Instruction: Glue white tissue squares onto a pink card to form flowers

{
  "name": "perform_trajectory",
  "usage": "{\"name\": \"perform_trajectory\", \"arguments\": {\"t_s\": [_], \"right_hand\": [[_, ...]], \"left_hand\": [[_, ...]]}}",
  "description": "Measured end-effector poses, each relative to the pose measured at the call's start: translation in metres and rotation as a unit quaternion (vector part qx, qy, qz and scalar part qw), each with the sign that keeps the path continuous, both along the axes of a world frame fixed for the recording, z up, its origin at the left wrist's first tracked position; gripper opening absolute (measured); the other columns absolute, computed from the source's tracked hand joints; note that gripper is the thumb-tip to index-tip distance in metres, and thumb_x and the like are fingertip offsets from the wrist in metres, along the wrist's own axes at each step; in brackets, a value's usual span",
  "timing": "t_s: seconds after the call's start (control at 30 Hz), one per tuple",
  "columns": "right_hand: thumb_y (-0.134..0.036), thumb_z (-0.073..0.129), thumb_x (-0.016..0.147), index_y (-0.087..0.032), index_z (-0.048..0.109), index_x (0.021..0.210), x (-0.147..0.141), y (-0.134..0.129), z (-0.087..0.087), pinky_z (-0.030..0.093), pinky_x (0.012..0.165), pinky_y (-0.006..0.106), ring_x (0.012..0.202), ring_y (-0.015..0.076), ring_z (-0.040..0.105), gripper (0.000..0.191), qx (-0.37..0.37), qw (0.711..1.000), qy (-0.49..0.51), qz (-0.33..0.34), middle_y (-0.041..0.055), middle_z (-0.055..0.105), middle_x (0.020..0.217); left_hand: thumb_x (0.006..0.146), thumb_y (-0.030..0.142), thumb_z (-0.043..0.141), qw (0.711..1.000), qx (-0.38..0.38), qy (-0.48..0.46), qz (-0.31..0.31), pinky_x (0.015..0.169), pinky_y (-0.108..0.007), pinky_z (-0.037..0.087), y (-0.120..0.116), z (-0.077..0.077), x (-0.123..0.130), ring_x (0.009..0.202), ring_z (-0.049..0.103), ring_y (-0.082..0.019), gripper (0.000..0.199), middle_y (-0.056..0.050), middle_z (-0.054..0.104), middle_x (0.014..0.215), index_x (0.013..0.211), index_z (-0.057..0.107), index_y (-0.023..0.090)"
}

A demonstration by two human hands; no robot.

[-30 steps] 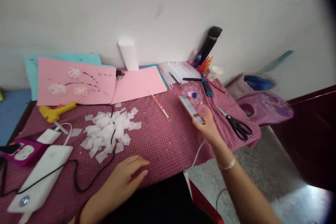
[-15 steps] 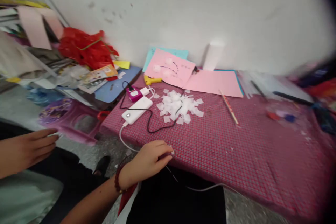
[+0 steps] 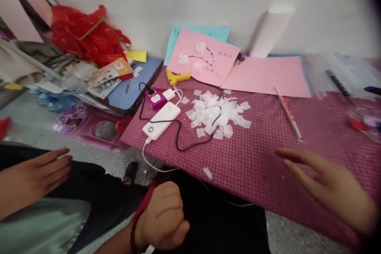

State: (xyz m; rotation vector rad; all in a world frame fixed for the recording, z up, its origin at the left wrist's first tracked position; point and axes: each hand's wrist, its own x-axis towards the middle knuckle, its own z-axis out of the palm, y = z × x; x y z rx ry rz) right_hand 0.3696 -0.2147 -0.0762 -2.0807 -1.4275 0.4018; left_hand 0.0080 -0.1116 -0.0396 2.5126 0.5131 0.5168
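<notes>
My left hand (image 3: 163,216), with a dark red bead bracelet at its wrist, is curled into a fist over my lap, just off the table's front edge. Whatever its fingers may enclose is hidden. Over the right part of the table, my right hand (image 3: 327,190) reaches in with fingers stretched out and nothing visible between them. A small white paper piece (image 3: 207,173) lies by the front edge. Farther back is a loose pile of white paper squares (image 3: 216,113), with a black cord (image 3: 193,145) running across it. The red-and-white stick (image 3: 288,113) lies beyond my right hand.
A white power bank (image 3: 162,120), a purple adapter (image 3: 156,98) and a yellow glue gun (image 3: 178,77) sit left of the pile. Pink sheets (image 3: 268,75) lie against the wall. Another person's hand (image 3: 38,174) is at the left, near a pink stool (image 3: 89,127).
My left hand has drawn back from the table edge and curled into a fist; a paper piece now shows there. My right hand has come into view. The camera view has shifted.
</notes>
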Motion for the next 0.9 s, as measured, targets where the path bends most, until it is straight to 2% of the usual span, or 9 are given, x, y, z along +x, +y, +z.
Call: {"name": "perform_trajectory", "arguments": {"t_s": [0.07, 0.13, 0.23, 0.4, 0.57, 0.63, 0.73, 0.83, 0.9], "right_hand": [[-0.041, 0.054, 0.080, -0.032, 0.067, 0.097, 0.007, 0.024, 0.003, 0.055, 0.073, 0.038, 0.085, 0.0245, 0.069, 0.023, 0.003, 1.000, 0.013, -0.023, 0.0067, 0.073, 0.097], [-0.034, 0.051, 0.083, -0.025, 0.066, 0.098, 0.013, 0.051, 0.008, 0.053, 0.078, 0.039, 0.086, 0.0239, 0.068, 0.023, -0.019, 0.999, 0.026, -0.014, 0.0072, 0.072, 0.097], [-0.028, 0.050, 0.083, -0.022, 0.066, 0.100, 0.020, 0.085, 0.008, 0.052, 0.079, 0.040, 0.085, 0.0236, 0.067, 0.024, -0.020, 1.000, 0.012, 0.003, 0.0065, 0.072, 0.097], [-0.026, 0.049, 0.085, -0.023, 0.067, 0.100, 0.024, 0.113, -0.001, 0.051, 0.081, 0.041, 0.088, 0.0249, 0.066, 0.024, -0.042, 0.999, 0.009, 0.023, 0.0061, 0.071, 0.098], [-0.026, 0.047, 0.086, -0.020, 0.066, 0.102, 0.026, 0.120, -0.010, 0.051, 0.085, 0.045, 0.092, 0.0269, 0.066, 0.026, -0.047, 0.997, 0.027, 0.046, 0.0085, 0.071, 0.103], [-0.029, 0.048, 0.086, -0.019, 0.065, 0.104, 0.028, 0.120, -0.016, 0.051, 0.087, 0.046, 0.094, 0.0271, 0.066, 0.027, -0.050, 0.997, 0.034, 0.038, 0.0087, 0.070, 0.104], [-0.032, 0.048, 0.086, -0.021, 0.065, 0.103, 0.031, 0.120, -0.026, 0.050, 0.089, 0.046, 0.096, 0.0265, 0.066, 0.027, -0.040, 0.997, 0.049, 0.036, 0.0076, 0.070, 0.104], [-0.032, 0.047, 0.086, -0.022, 0.065, 0.101, 0.034, 0.120, -0.034, 0.050, 0.090, 0.045, 0.096, 0.0258, 0.065, 0.025, -0.020, 0.997, 0.070, 0.034, 0.0071, 0.070, 0.103], [-0.032, 0.047, 0.086, -0.023, 0.065, 0.100, 0.036, 0.121, -0.038, 0.050, 0.089, 0.043, 0.096, 0.0250, 0.066, 0.024, -0.010, 0.996, 0.085, 0.030, 0.0064, 0.070, 0.103]], "left_hand": [[0.088, 0.024, 0.043, 0.993, 0.071, -0.040, -0.082, 0.061, -0.033, 0.047, 0.015, 0.016, 0.022, 0.056, 0.050, -0.014, 0.034, -0.001, 0.052, 0.052, 0.056, 0.052, 0.021], [0.087, 0.023, 0.047, 0.986, 0.131, -0.024, -0.096, 0.061, -0.031, 0.045, 0.037, 0.030, 0.052, 0.059, 0.050, -0.014, 0.029, -0.001, 0.053, 0.055, 0.058, 0.052, 0.020], [0.087, 0.024, 0.049, 0.970, 0.170, 0.166, -0.051, 0.069, -0.035, 0.045, 0.067, 0.038, 0.092, 0.075, 0.054, -0.020, 0.013, -0.005, 0.059, 0.077, 0.083, 0.059, 0.017], [0.084, 0.027, 0.056, 0.948, 0.098, 0.303, -0.024, 0.077, -0.039, 0.046, 0.076, 0.014, 0.101, 0.090, 0.055, -0.025, 0.022, -0.008, 0.059, 0.098, 0.104, 0.056, 0.017], [0.090, 0.022, 0.043, 0.936, -0.018, 0.328, 0.123, 0.072, -0.032, 0.047, 0.071, -0.013, 0.088, 0.084, 0.059, -0.021, 0.017, -0.008, 0.062, 0.092, 0.096, 0.057, 0.015], [0.090, 0.023, 0.042, 0.951, -0.097, 0.262, 0.134, 0.071, -0.029, 0.045, 0.078, -0.011, 0.085, 0.078, 0.058, -0.017, 0.018, -0.005, 0.063, 0.085, 0.086, 0.058, 0.016], [0.087, 0.024, 0.049, 0.950, -0.246, 0.042, 0.190, 0.063, -0.022, 0.043, 0.100, 0.011, 0.076, 0.068, 0.055, -0.012, 0.014, 0.001, 0.060, 0.073, 0.077, 0.057, 0.018], [0.084, 0.024, 0.053, 0.861, -0.330, -0.249, 0.295, 0.049, -0.017, 0.037, 0.127, 0.043, 0.069, 0.055, 0.048, -0.008, 0.009, 0.004, 0.054, 0.063, 0.077, 0.053, 0.018], [0.084, 0.027, 0.055, 0.804, -0.331, -0.400, 0.291, 0.051, -0.018, 0.042, 0.141, 0.064, 0.067, 0.058, 0.052, -0.008, 0.009, 0.002, 0.059, 0.071, 0.080, 0.055, 0.019]]}}
